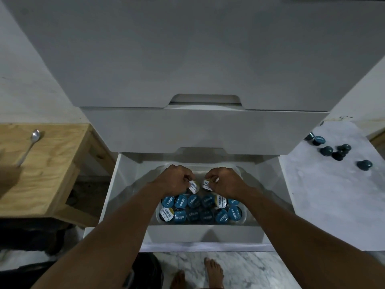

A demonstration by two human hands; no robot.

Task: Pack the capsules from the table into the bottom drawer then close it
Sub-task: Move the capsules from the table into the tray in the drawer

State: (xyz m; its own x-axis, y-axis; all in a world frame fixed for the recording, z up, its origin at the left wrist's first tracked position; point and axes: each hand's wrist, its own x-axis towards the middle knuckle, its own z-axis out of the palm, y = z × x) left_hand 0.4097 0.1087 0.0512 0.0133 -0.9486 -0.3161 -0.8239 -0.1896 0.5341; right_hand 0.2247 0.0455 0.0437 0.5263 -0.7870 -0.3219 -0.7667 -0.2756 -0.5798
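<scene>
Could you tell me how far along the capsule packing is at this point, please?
Two rows of capsules already sit in the open bottom drawer. The left hand and right hand each hold a white-lidded capsule over it. Several loose capsules remain on the white surface; the drawer is not yet closed.

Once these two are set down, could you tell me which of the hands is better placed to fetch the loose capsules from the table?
Probably the right hand: the loose capsules lie on the white table right of the drawer. The left hand would have to cross over.
</scene>
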